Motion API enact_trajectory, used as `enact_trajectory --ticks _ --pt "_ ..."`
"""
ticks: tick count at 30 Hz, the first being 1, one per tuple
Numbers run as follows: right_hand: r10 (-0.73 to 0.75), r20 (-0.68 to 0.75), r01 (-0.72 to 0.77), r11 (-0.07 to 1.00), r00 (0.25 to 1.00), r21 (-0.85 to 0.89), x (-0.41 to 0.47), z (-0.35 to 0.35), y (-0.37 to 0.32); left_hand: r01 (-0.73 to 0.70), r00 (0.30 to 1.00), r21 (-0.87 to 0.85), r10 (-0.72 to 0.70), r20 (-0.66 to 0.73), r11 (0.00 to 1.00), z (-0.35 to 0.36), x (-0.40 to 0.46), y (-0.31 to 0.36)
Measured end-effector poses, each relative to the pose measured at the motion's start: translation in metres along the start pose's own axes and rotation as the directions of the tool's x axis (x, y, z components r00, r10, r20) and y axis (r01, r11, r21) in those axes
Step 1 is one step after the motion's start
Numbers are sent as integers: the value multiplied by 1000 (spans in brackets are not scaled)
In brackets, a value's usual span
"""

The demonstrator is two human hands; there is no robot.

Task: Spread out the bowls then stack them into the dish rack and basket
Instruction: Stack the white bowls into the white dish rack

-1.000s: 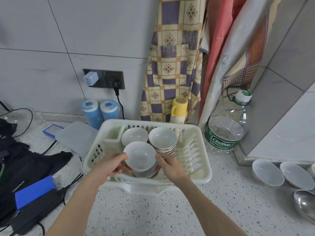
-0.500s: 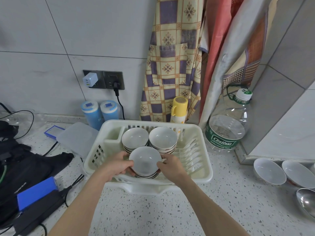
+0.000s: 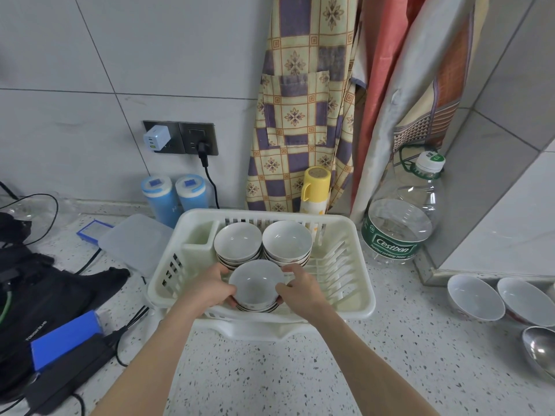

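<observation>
A cream plastic dish rack (image 3: 357,298) stands on the speckled counter. Inside it, at the back, sit two stacks of white bowls, one on the left (image 3: 238,244) and one on the right (image 3: 286,241). In front of them is a third stack whose top white bowl (image 3: 256,283) I hold with both hands. My left hand (image 3: 210,288) grips its left rim and my right hand (image 3: 297,288) grips its right rim. Two more white bowls (image 3: 474,297) (image 3: 525,300) lie on the counter at the right.
A metal bowl (image 3: 539,352) sits at the right edge. A large Cestbon water bottle (image 3: 399,217) stands right of the rack, a yellow flask (image 3: 315,187) and two blue containers (image 3: 174,196) behind it. A clear lid (image 3: 135,241), cables and black gear (image 3: 45,295) lie left.
Both hands have lowered the held bowl onto the front stack in the rack; it now sits nested lower than a second ago.
</observation>
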State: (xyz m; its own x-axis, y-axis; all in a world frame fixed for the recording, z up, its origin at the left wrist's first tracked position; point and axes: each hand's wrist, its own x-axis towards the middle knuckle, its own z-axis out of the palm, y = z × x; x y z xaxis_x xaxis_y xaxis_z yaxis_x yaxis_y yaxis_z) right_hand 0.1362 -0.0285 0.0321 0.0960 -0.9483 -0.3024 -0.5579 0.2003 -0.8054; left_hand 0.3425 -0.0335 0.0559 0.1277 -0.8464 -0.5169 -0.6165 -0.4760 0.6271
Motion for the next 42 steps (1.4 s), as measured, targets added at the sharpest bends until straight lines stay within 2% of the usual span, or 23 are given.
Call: enact_trajectory --ticks 13,19,23,26,28,30,32,34,36,38,42 --pt "-11 -18 9 993 1000 -114 -5 0 -1 -66 998 58 66 8 996 2 5 -2" --pt "-16 -17 13 985 1000 -171 -6 0 -1 -119 992 128 123 -27 985 5 10 -6" --pt "-44 -69 31 983 997 -183 -9 0 -2 -109 991 96 116 -69 989 5 8 -5" --pt "-103 -202 91 993 974 -69 -15 -1 -1 -105 977 -33 96 -189 994 7 2 -4" --pt "-127 -257 164 978 958 130 -22 -6 1 -153 955 -126 115 -272 980 7 -5 -5" --pt "-99 -303 219 894 948 391 -32 -13 2 -214 932 -200 138 -336 956 7 -12 -9" --pt "-44 -357 247 799 933 548 -42 -24 5 -268 910 -302 137 -392 915 6 -20 -12" --pt "-20 -383 267 751 923 604 -56 -35 14 -333 892 -464 114 -438 821 11 -35 -10" --pt "-6 -392 274 724 920 633 -74 -46 27 -391 875 -619 67 -479 681 28 -58 -3" --pt "37 -398 259 704 917 661 -93 -58 42 -429 870 -699 54 -490 572 56 -84 11" --pt "146 -413 209 686 899 697 -126 -89 78 -444 893 -733 183 -412 515 130 -124 42"
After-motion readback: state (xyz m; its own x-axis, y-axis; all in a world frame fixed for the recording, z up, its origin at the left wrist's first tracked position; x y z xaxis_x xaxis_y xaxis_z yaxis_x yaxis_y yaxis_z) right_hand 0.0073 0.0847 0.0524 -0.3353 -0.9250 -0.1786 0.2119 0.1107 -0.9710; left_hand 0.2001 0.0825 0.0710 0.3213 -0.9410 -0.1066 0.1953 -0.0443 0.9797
